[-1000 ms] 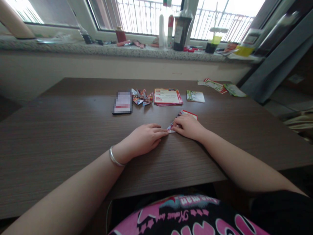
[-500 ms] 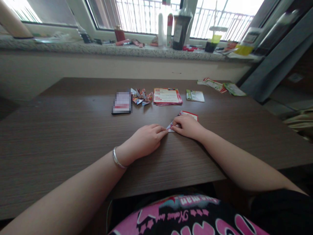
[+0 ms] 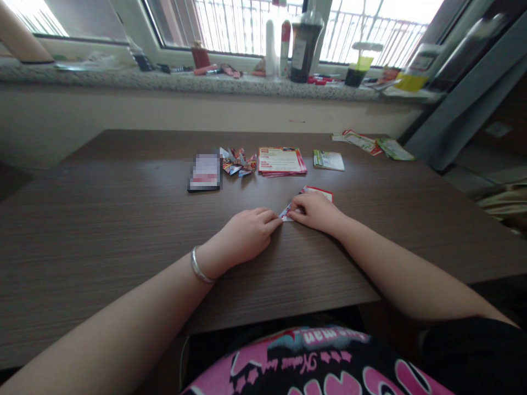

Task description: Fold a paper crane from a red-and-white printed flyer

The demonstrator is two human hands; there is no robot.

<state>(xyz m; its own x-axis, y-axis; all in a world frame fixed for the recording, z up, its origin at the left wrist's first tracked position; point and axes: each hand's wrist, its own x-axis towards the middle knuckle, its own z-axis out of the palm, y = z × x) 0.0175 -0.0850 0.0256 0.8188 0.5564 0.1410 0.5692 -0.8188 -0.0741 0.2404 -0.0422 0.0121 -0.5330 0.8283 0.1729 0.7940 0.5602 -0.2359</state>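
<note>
A printed sheet of paper with a red edge [image 3: 323,192] lies on the table with one corner folded over into a slanting edge. My left hand [image 3: 253,230], a silver bangle on its wrist, pinches the paper's left tip between thumb and fingers. Over the middle of the sheet is my right hand [image 3: 315,211], its fingers curled and pressed down on the folded part. It hides much of the paper.
Behind the hands lie a phone-like device with a blurred screen [image 3: 205,171], folded paper pieces [image 3: 239,163], a stack of printed sheets [image 3: 282,161] and small cards [image 3: 328,160]. Paper strips [image 3: 362,144] rest at the back right. Bottles [image 3: 304,52] line the windowsill.
Almost nothing differs. Both hands stay on the folded paper in nearly the same pose, and the view has shifted very slightly.
</note>
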